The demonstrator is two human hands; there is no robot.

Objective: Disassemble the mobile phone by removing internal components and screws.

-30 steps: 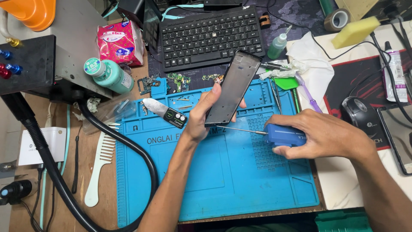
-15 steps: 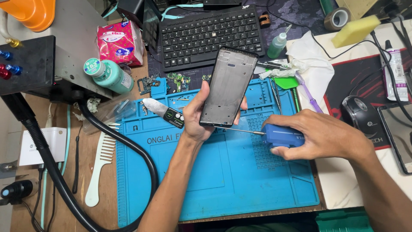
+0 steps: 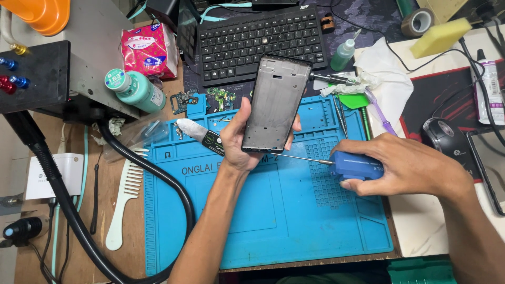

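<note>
My left hand grips a dark phone frame by its lower end and holds it upright above the blue work mat, its inner side facing me. My right hand is closed around the blue handle of a screwdriver. The thin metal shaft points left, and its tip reaches the bottom edge of the phone frame. Both forearms come in from the bottom of the view.
A black keyboard lies behind the mat. A teal bottle, a pink tissue pack, small circuit boards, a knife and a white comb sit to the left. A black hose curves across the mat's corner. A mouse lies on the right.
The phone frame has turned from edge-on and tilted to flat, facing me. The right hand with the screwdriver has stayed almost in place.
</note>
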